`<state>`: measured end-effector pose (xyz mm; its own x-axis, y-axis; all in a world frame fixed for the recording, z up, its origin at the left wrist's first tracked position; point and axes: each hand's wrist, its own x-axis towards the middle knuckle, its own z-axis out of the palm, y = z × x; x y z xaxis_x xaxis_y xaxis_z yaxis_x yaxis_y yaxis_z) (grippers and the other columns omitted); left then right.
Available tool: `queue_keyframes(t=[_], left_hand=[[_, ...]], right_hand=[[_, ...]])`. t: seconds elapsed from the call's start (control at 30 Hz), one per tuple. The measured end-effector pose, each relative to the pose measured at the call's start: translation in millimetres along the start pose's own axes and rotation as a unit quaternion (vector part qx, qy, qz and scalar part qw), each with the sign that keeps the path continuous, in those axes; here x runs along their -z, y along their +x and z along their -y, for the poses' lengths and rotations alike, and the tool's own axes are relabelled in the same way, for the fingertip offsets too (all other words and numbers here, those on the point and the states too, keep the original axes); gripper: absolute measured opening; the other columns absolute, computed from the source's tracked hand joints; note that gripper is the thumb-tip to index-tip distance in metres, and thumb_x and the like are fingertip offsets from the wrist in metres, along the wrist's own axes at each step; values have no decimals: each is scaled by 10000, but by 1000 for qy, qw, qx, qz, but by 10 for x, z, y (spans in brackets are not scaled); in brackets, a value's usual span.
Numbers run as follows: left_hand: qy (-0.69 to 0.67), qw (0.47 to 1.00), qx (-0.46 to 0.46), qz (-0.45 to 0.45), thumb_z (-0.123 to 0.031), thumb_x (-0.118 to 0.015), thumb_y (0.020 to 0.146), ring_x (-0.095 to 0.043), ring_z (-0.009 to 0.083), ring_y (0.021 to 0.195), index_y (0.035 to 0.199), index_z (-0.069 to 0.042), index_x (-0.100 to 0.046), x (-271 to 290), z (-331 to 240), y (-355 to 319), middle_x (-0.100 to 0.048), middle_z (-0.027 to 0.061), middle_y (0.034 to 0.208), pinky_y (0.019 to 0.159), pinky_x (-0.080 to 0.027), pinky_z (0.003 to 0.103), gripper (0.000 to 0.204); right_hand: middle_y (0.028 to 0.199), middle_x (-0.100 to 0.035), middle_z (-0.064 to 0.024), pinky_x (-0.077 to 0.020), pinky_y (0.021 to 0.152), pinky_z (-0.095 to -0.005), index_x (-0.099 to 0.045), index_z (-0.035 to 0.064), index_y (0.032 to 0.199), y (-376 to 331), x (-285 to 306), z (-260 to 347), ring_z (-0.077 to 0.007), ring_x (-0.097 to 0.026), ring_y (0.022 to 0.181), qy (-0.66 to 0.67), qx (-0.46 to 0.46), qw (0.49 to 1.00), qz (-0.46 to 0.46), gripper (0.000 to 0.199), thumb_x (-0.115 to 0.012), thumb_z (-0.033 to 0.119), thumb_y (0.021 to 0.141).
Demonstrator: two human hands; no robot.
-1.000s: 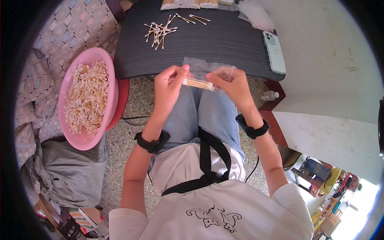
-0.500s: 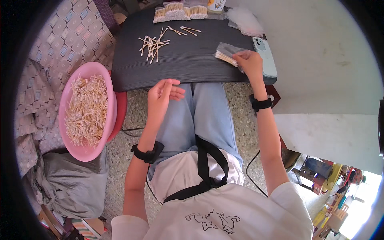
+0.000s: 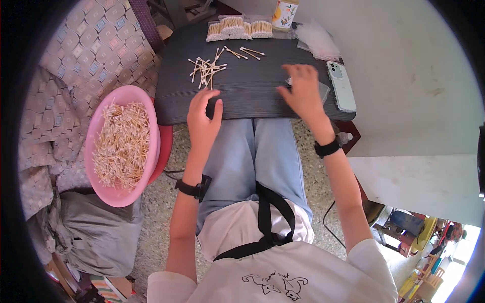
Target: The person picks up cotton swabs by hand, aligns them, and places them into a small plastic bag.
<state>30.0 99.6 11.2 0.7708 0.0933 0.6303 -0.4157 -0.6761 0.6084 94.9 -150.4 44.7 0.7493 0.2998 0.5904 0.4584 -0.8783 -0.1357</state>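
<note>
My left hand (image 3: 204, 115) is at the near edge of the dark table, thumb and fingers apart and nothing in it. Just beyond its fingertips lies a loose heap of cotton swabs (image 3: 206, 70). My right hand (image 3: 305, 92) hovers over the table's right part, thumb spread from the fingers, also holding nothing. Beneath it a small clear plastic bag (image 3: 324, 91) lies mostly covered, so its swabs are largely hidden. A few separate swabs (image 3: 251, 52) rest beyond the heap.
Filled bags of swabs (image 3: 232, 27) are stacked at the table's far edge, beside a bottle (image 3: 285, 14) and a pile of flat clear bags (image 3: 317, 40). A pale phone (image 3: 342, 87) lies at the right edge. To the left stands a pink basin (image 3: 92, 151) full of swabs.
My right hand has let go of the bag of swabs, which now lies on the table, and its fingers have spread. My left hand has moved forward to the heap, opening its thumb.
</note>
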Motion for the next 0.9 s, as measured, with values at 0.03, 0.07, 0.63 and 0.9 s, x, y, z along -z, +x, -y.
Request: queue_keyframes(t=[0.03,0.07,0.63,0.9], left_hand=[[2,1000,-2,0,-132,-624,850,-590,334,1073,1067,-8,-606,-25,51,32,-643,144,1045,916,-458,400,251],[39,999,-16,5,-145,-638,841,-502,363,1168,1137,-25,-570,-40,76,69,-587,173,1149,979,-397,420,327],[233,972,30,31,-367,-618,854,-318,408,1329,1339,67,-347,-222,283,187,-387,271,1374,1091,-286,432,705],[241,969,33,42,-374,-612,854,-319,407,1329,1351,64,-326,-252,266,212,-367,278,1385,1088,-287,439,722]], right_hand=[[1108,-532,-166,-365,975,-476,-519,13,1201,37,-96,106,-360,-456,1102,34,-5,997,62,611,-776,201,680],[1108,-534,-173,-371,973,-485,-509,0,1212,87,-162,208,-374,-454,1109,69,-9,990,124,625,-772,226,692],[1414,-372,-227,-337,1047,-445,-346,-42,1361,1039,-1545,725,-368,-355,1309,44,-50,983,170,608,-575,257,883],[1346,-482,-111,-400,1005,-421,-512,72,1264,1167,-1465,645,-316,-425,1264,72,112,986,99,410,-550,150,863]])
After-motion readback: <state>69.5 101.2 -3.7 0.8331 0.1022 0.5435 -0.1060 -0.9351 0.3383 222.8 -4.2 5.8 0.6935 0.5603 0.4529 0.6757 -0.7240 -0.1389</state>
